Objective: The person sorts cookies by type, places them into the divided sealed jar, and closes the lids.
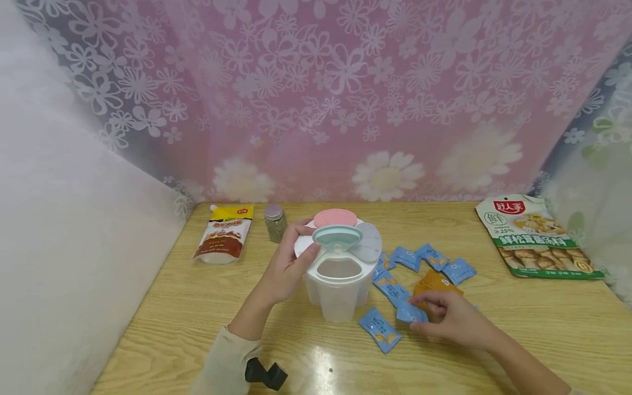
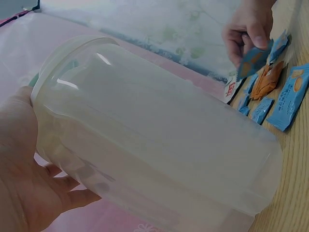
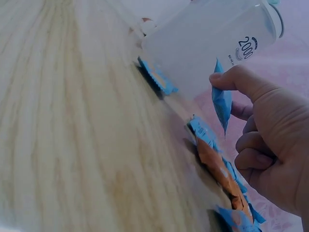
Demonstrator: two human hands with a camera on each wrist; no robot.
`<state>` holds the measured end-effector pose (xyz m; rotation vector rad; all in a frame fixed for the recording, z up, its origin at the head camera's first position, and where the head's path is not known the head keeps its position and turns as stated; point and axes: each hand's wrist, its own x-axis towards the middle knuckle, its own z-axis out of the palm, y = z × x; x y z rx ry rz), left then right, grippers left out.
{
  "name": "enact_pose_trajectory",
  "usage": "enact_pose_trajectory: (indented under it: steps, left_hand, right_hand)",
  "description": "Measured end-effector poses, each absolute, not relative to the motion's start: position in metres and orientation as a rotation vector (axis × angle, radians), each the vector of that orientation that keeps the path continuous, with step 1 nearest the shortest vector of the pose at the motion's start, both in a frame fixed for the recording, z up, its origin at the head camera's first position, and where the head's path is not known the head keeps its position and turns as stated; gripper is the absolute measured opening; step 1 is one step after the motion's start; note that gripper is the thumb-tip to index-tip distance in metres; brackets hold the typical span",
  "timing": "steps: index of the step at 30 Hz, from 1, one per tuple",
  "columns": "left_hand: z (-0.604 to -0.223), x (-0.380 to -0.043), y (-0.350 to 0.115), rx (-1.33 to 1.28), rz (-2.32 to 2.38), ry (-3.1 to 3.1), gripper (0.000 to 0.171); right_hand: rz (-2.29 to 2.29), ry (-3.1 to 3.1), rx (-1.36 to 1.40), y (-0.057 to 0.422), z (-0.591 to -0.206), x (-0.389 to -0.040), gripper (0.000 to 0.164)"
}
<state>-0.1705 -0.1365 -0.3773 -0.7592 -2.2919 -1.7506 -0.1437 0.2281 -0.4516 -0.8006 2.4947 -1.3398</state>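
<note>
At centre, container [image 1: 338, 302]: is standing, green flap [image 1: 337, 236] raised.
Left hand [image 1: 287, 264], 9 o'clock: is gripping the container.
Right hand [image 1: 451, 317], 4 o'clock: is pinching a blue packet [image 1: 411, 313].

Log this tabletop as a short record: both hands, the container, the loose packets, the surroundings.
left hand: grips translucent container at its lid
right hand: pinches blue snack packet, lifted off the wood-grain table
container lid: aqua flap raised behind an opening
loose packets: several blue, at least one orange packet, right of container
back left: spouted pouch, mauve-lidded jar
back right: mushroom-printed pouch
</note>
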Motion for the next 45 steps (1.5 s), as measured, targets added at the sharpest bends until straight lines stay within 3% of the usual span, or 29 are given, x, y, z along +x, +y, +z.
enact_pose_trajectory:
  steps: [10,27,32,45]
  left_hand:
    - [-0.374,-0.175,-0.139,-0.767,-1.761,-2.28,0.024]
    - [-0.379,-0.174,-0.135,-0.706,-1.691,-2.27,0.02]
    - [-0.378,-0.175,-0.135,-0.712,-1.68,-2.269,0.019]
    - [-0.384,-0.168,-0.133,-0.715,-1.73,-2.255,0.02]
  right_hand:
    - [-1.603,2.355,-0.885,0.219,-0.428,-0.15,0.032]
    - [-1.983,1.917,-1.338,0.192,-0.387,-0.16,0.058]
    - [-2.099,1.719,-1.469,0.177,-0.382,-0.167,0.055]
    - [-2.244,1.624,-1.373,0.148,-0.363,-0.162,0.041]
